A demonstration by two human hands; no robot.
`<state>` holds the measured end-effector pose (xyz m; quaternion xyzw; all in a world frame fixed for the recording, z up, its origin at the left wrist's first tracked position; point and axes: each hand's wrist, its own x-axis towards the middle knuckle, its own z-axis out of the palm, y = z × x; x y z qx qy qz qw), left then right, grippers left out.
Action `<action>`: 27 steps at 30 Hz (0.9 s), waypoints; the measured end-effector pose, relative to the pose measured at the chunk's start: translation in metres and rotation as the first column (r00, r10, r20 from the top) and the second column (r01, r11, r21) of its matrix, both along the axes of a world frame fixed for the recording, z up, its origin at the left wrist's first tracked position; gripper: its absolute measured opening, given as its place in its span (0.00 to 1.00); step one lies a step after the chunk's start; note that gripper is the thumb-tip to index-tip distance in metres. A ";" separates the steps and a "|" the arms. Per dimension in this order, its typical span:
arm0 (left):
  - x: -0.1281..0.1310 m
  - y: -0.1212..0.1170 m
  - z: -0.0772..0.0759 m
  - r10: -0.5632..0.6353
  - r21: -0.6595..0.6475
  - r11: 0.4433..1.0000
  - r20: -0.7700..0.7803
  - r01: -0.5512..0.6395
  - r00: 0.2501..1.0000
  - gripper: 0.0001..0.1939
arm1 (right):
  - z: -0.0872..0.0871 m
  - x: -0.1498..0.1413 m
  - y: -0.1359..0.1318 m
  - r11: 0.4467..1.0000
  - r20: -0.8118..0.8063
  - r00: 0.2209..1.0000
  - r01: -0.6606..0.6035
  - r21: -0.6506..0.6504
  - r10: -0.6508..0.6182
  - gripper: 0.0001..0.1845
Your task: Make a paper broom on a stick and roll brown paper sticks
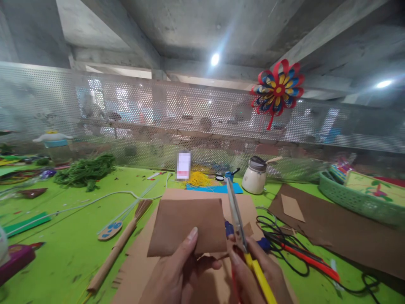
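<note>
A rectangular piece of brown paper (190,219) is pinched in my left hand (180,270), thumb on its face and fingers beneath. My right hand (253,270) grips a pair of scissors (236,211) with a yellow handle, the blades nearly together and pointing up and away. The blades are just right of the paper's edge; whether they touch it I cannot tell. Beneath both hands lies a larger tan cardboard sheet (139,257). Blue parts of something (264,243) show around my right hand, mostly hidden by it.
A rolled brown paper stick (114,257) lies at left, near green strands (85,169). Black cord (284,234) and a red-handled tool (316,261) lie at right, by dark brown paper (341,215) and a green basket (357,202). A white jar (254,179) stands behind.
</note>
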<state>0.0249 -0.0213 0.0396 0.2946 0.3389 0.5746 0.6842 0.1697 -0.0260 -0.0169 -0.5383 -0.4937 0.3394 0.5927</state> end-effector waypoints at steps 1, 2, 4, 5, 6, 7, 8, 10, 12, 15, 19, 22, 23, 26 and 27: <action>-0.001 0.001 -0.002 -0.040 0.010 0.999 -0.019 0.041 0.999 0.17 | 0.004 0.004 0.002 1.000 -0.041 0.999 -0.019 0.011 0.020 0.27; -0.002 0.003 -0.005 -0.080 0.025 0.996 -0.046 0.081 0.996 0.16 | 0.009 0.009 0.004 0.999 -0.086 0.995 -0.039 0.018 0.040 0.27; -0.004 0.006 -0.011 -0.150 0.065 0.985 -0.124 0.158 0.981 0.17 | 0.018 0.016 0.005 0.998 -0.180 0.981 -0.064 0.029 0.068 0.27; -0.005 0.008 -0.015 -0.189 0.073 0.976 -0.180 0.204 0.965 0.17 | 0.023 0.020 0.005 0.995 -0.218 0.971 -0.090 0.032 0.095 0.27; -0.006 0.009 -0.020 -0.233 0.065 0.965 -0.237 0.254 0.943 0.19 | 0.028 0.022 0.003 0.994 -0.260 0.959 -0.104 0.044 0.112 0.28; -0.007 0.010 -0.024 -0.291 0.045 0.948 -0.286 0.316 0.913 0.21 | 0.032 0.024 0.001 0.991 -0.292 0.947 -0.123 0.055 0.133 0.30; -0.008 0.011 -0.028 -0.363 0.019 0.921 -0.314 0.389 0.877 0.22 | 0.035 0.026 -0.001 0.989 -0.308 0.940 -0.135 0.065 0.149 0.31; -0.009 0.011 -0.033 -0.482 -0.012 0.862 -0.324 0.506 0.814 0.21 | 0.038 0.028 -0.004 0.985 -0.297 0.939 -0.163 0.058 0.173 0.31; -0.008 0.011 -0.035 -0.536 -0.006 0.827 -0.309 0.562 0.786 0.19 | 0.037 0.028 -0.006 0.979 -0.293 0.936 -0.200 0.020 0.198 0.29; -0.006 0.010 -0.034 -0.515 0.040 0.837 -0.279 0.546 0.810 0.20 | 0.029 0.024 -0.006 0.957 -0.418 0.872 -0.290 -0.022 0.255 0.28; -0.004 0.013 -0.030 -0.423 0.029 0.895 -0.263 0.445 0.867 0.21 | 0.020 0.020 -0.004 0.956 -0.457 0.854 -0.293 -0.025 0.249 0.30; -0.009 0.022 -0.026 -0.410 0.060 0.903 -0.179 0.425 0.895 0.20 | 0.025 0.026 -0.006 0.970 -0.269 0.937 -0.240 -0.037 0.222 0.27; -0.012 0.026 -0.024 -0.407 0.072 0.904 -0.162 0.422 0.899 0.20 | 0.029 0.030 -0.007 0.969 -0.191 0.954 -0.244 -0.046 0.231 0.25; -0.025 0.039 -0.019 -0.398 0.023 0.904 -0.319 0.427 0.860 0.17 | 0.043 0.039 -0.009 0.946 0.032 0.947 -0.316 -0.069 0.318 0.21; -0.029 0.042 -0.018 -0.436 -0.005 0.881 -0.394 0.472 0.809 0.17 | 0.046 0.041 -0.009 0.933 0.102 0.928 -0.354 -0.068 0.359 0.20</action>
